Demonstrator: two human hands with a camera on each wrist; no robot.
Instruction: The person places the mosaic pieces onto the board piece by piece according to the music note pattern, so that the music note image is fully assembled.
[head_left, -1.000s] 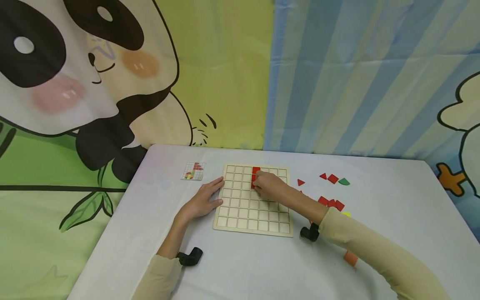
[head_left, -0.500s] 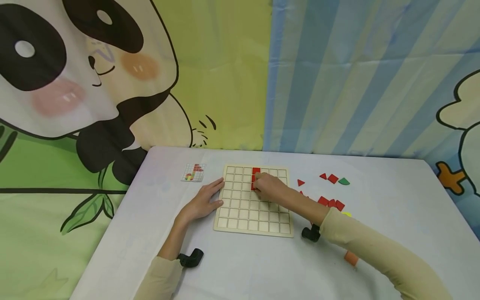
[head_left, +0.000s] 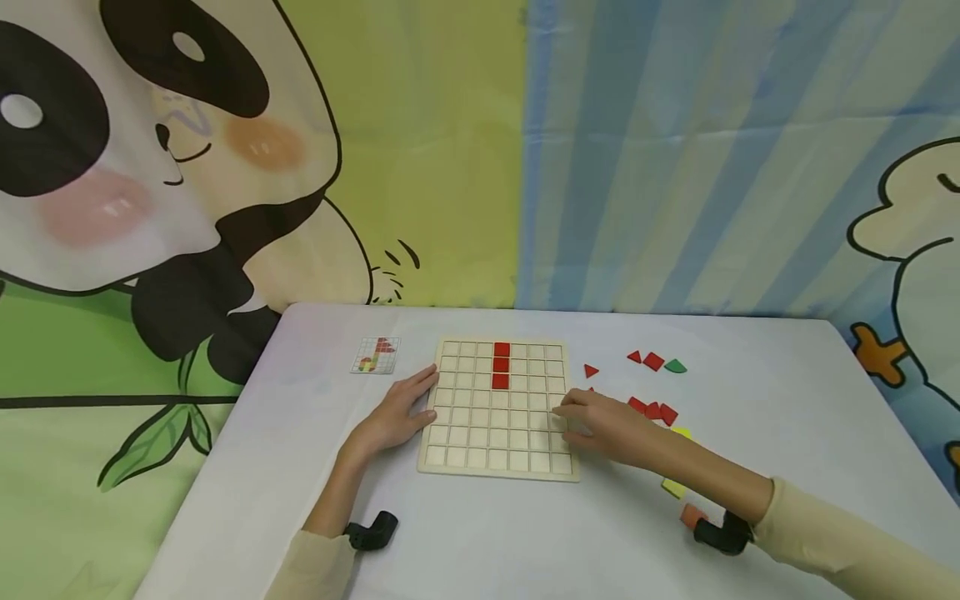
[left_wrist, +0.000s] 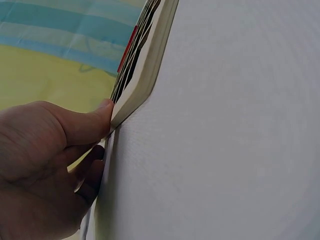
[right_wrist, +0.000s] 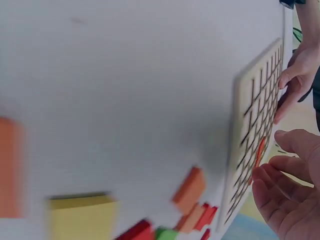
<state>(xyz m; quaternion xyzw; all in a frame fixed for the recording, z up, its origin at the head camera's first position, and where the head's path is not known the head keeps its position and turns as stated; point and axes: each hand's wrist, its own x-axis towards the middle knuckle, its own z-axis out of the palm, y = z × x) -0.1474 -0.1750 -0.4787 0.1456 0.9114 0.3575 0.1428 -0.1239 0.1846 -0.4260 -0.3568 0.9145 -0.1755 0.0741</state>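
Observation:
A pale wooden grid board (head_left: pixel 498 437) lies on the white table. Three red square tiles (head_left: pixel 500 365) sit in a column of its cells, starting from the far row. My left hand (head_left: pixel 396 408) rests at the board's left edge with fingers extended; the left wrist view has its thumb (left_wrist: pixel 87 125) touching the board's corner. Over the board's right edge hovers my right hand (head_left: pixel 611 427), its fingers loosely bent. Nothing shows between those fingers (right_wrist: pixel 280 192) in the right wrist view.
A small pattern card (head_left: pixel 375 355) lies left of the board. To the right are scattered a red triangle (head_left: pixel 591 371), a red square (head_left: pixel 654 362), a green rounded piece (head_left: pixel 676 366), more red pieces (head_left: pixel 668 414), a yellow piece (head_left: pixel 673 487) and an orange piece (head_left: pixel 692 517).
My right hand has left the red tiles and moved right and nearer to me, uncovering the column of three. My left hand stays at the board's edge. The head view has shifted slightly.

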